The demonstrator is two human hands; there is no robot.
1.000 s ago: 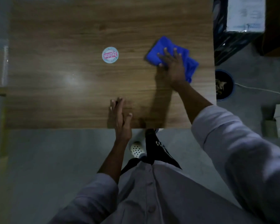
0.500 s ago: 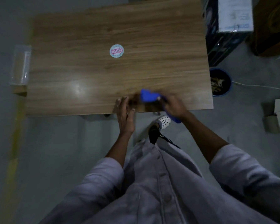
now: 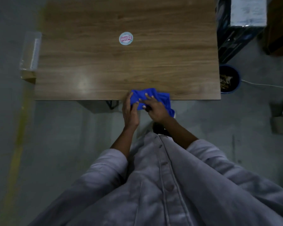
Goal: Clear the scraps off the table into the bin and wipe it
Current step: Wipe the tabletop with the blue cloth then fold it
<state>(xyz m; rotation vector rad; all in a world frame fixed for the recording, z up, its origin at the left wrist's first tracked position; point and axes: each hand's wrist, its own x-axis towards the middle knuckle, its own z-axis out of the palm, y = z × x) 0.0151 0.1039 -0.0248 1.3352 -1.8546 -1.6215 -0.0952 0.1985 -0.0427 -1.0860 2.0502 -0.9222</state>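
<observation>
Blue cloth [image 3: 138,96] bunched at the wooden table [image 3: 104,66]'s near edge, left hand [image 3: 130,111] pinched its left side, right hand [image 3: 157,110] clutched it, scrap-filled bin [image 3: 235,74] stood on the floor beside the table's right corner.

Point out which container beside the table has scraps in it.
The round blue-rimmed bin off the table's right edge; the clear box on the left shows none.

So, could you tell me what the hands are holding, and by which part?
The blue cloth, bunched at the table's near edge: the left hand grips its left edge, the right hand holds its middle.
</observation>
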